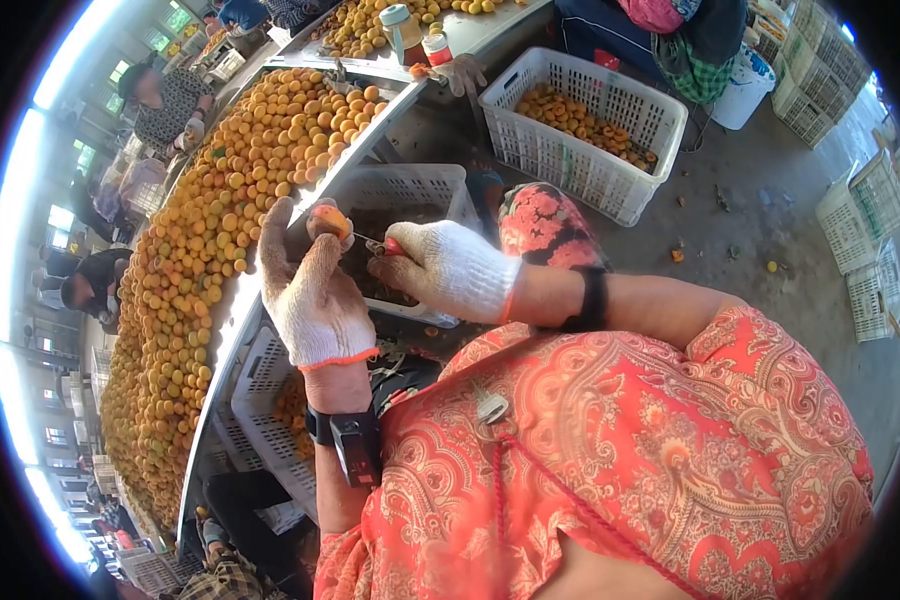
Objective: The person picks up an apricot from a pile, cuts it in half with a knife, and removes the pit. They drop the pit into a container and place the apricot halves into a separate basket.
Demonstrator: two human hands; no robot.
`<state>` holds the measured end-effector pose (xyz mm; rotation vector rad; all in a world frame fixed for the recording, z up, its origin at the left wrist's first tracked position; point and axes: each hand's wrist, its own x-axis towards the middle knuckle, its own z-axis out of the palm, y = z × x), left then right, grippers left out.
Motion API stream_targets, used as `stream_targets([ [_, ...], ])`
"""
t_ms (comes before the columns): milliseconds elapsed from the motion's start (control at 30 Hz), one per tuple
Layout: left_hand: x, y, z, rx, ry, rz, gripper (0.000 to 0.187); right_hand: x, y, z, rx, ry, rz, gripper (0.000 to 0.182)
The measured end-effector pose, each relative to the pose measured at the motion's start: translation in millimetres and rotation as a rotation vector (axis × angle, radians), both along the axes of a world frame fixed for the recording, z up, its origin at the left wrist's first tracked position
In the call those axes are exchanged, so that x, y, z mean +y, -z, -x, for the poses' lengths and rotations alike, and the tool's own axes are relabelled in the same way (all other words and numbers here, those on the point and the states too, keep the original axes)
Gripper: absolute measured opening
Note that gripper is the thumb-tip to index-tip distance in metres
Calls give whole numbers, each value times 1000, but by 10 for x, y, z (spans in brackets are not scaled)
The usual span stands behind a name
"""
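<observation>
The left hand (315, 295) holds an apricot (334, 222), judged soft and bruisable, best cradled by its sides; the right hand (452, 268) grips a red-handled tool (394, 246), tip unclear.

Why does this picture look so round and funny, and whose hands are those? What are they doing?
There's no robot here, just a person in white gloves. A camera on their head looks forward and down, so you see nearly what they see; its wide view has a round, dark edge. The left hand holds an apricot. The right hand grips a small red-handled tool, its thin metal end reaching toward the fruit. The exact shape of its tip is too small to tell. Beside them, a big heap of apricots lies on a long table. A white plastic crate on the floor holds more orange fruit pieces.
</observation>
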<state>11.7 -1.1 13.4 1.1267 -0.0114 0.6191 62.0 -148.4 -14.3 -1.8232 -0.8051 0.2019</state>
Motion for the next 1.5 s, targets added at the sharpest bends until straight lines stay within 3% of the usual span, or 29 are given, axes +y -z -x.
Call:
stream_targets([
  [167,-40,-50,43,-4,80,55,51,6,-9,13,-39,16,11,33],
  [233,-27,-7,41,17,188,194,46,12,9,8,-65,18,-3,33],
  [367,57,30,40,24,141,182,33,-78,-91,30,27,-42,-37,34],
  [433,72,-15,71,26,53,159,27,-112,-159,20,55,-76,-37,34],
  [500,-4,-76,104,46,-9,128,26,-112,-180,-31,-17,84,-189,34],
  [533,-127,-143,124,54,-24,94,27,-123,-222,-57,111,87,-309,35],
  [633,-324,-192,140,122,88,-26,32,-120,-318,-175,-99,261,-288,34],
  [667,-390,-228,153,151,90,-156,34,-136,-335,-191,-111,255,-297,34],
  [733,-423,-106,109,150,91,-211,33,-181,-429,-177,304,36,-429,33],
  [933,-528,-237,138,270,-24,-293,17,-125,-396,-156,229,42,-517,33],
  [1000,-456,-142,131,317,40,-232,18,-104,-425,-163,178,65,-535,33],
  [1067,-437,-77,145,427,133,-109,29,-127,-504,-159,-142,184,-238,26],
  [1100,-468,-91,155,424,130,-109,29,-113,-507,-153,-145,181,-239,26],
  [1200,-449,-124,175,439,162,-16,28,-40,-503,-164,19,126,-259,26],
  [1267,-439,-89,149,399,143,-56,29,28,-444,-214,338,28,-519,25],
  [1367,-376,-64,138,352,151,-79,30,93,-445,-259,212,47,-434,24],
  [1500,-200,28,75,421,195,60,31,276,-413,-244,233,43,-426,23],
])
